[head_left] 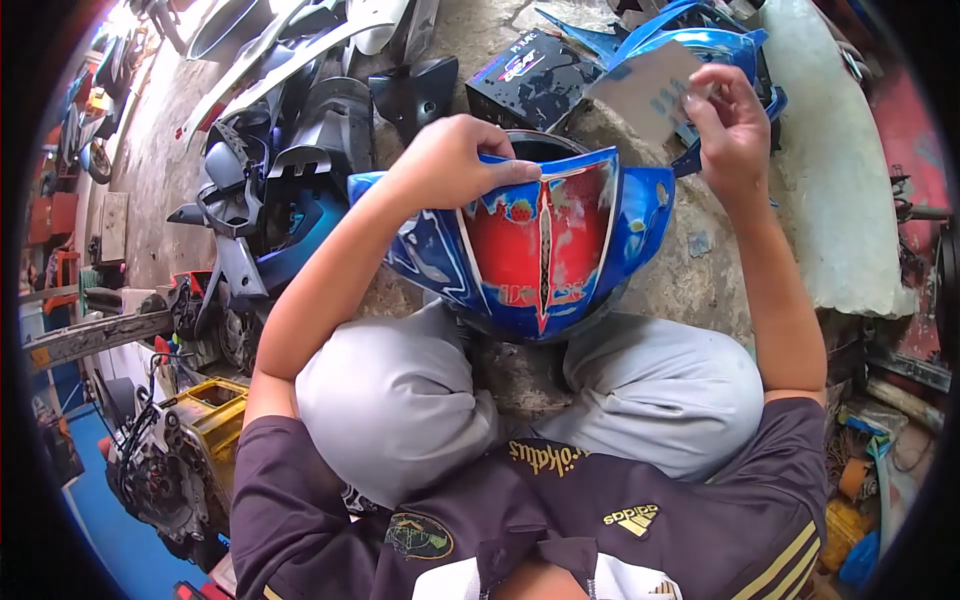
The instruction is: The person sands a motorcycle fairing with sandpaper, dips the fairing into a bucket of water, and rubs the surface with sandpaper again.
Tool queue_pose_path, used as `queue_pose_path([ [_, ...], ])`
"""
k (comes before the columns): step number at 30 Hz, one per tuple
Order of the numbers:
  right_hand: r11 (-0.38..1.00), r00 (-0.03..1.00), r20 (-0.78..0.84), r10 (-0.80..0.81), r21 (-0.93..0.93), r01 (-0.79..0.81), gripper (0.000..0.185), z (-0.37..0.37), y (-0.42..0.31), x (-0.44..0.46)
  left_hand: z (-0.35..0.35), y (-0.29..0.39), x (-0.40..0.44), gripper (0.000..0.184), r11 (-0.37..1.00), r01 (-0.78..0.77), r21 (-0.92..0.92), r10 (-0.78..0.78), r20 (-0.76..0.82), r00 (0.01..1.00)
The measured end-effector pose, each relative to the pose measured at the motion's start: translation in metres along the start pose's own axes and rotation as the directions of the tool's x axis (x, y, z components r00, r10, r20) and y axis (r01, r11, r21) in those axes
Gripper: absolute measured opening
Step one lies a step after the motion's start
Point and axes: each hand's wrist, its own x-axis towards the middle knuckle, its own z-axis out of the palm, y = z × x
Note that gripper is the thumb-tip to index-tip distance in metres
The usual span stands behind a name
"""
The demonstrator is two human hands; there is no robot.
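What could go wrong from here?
The panel could tip or slide: only the left hand grips it, at its top edge, above a dark round object.

The thin sheet might slip or bend, since the right hand seems to pinch it only near one side.

The sheet could brush the blue parts beside it and perhaps mark them.

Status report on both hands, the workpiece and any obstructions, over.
Left hand gripping top edge of blue-and-red panel. Right hand raised, holding thin grey sheet. Panel's red middle uncovered; black box just beyond.
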Motion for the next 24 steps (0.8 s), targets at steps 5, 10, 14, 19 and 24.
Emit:
queue_pose_path([
  [5, 0.97, 0.982, 0.053, 0.179, 0.156, -0.185, 0.033, 0.013, 0.004, -0.044, 0.021, -0.025, 0.007, 0.037, 0.988, -0.154, -0.009, 0.153, -0.109, 0.982],
  [10, 0.991, 0.99, 0.125, 0.07, -0.124, -0.054, 0.03, 0.03, 0.039, -0.058, 0.033, -0.026, 0.007, 0.026, 0.883, -0.378, 0.277, 0.467, -0.438, 0.768],
  [14, 0.959, 0.978, 0.204, 0.038, -0.283, 0.021, 0.036, 0.043, 0.032, -0.047, 0.036, -0.018, 0.0, 0.018, 0.896, -0.244, 0.37, 0.398, -0.433, 0.809],
  [19, 0.917, 0.97, 0.215, 0.113, -0.398, -0.018, 0.027, 0.045, 0.035, -0.051, 0.039, -0.024, 0.001, 0.019, 0.92, -0.261, 0.294, 0.374, -0.449, 0.812],
  [24, 0.865, 0.94, 0.268, 0.209, -0.499, -0.05, 0.058, 0.039, 0.025, -0.048, 0.039, -0.029, -0.002, 0.028, 0.941, -0.306, 0.145, 0.338, -0.44, 0.832],
])
